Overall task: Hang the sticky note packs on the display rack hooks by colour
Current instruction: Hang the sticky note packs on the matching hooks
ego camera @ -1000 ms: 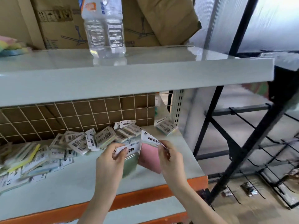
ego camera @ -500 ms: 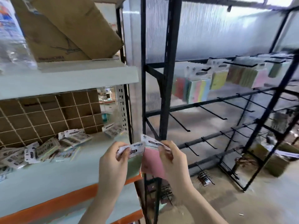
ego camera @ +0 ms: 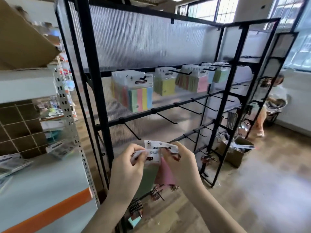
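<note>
In front of the rack: both hands hold packs by their white headers.
Left hand (ego camera: pixel 125 167): fingers pinch the green pack (ego camera: pixel 146 177).
Right hand (ego camera: pixel 178 163): fingers pinch the pink pack (ego camera: pixel 165 174); it hangs long side down, partly behind the green one.
Rack (ego camera: pixel 94 81): hung packs on the upper row, above and beyond the hands.
Key relation: pink packs (ego camera: pixel 201 84) hang up and to the right, so the right hand seems nearer to them.
</note>
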Motion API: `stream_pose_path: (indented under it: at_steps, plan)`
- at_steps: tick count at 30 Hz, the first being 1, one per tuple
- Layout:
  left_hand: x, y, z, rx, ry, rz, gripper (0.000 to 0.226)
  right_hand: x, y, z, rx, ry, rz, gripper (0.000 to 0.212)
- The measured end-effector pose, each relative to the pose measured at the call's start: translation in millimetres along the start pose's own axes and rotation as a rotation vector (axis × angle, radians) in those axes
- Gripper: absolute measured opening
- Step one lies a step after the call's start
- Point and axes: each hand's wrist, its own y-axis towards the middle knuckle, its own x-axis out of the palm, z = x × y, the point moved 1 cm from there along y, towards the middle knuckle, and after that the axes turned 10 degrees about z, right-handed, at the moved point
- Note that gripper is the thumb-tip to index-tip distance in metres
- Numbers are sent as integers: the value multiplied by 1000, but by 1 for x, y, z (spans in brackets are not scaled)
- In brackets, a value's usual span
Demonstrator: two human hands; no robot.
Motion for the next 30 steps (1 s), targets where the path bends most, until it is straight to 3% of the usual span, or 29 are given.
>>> stream_pose_path:
  at_steps: [8, 23, 30]
  plan:
    - [29, 43, 6, 26, -57, -47, 10, -12, 53, -12, -88, 47, 100, 13]
    - [120, 138, 1, -5, -276, -42, 5, -15, 178, -5, -168, 346, 66, 7]
    - [171, 169, -4, 52, -224, -89, 6, -34, 228, 18, -185, 390, 124, 13]
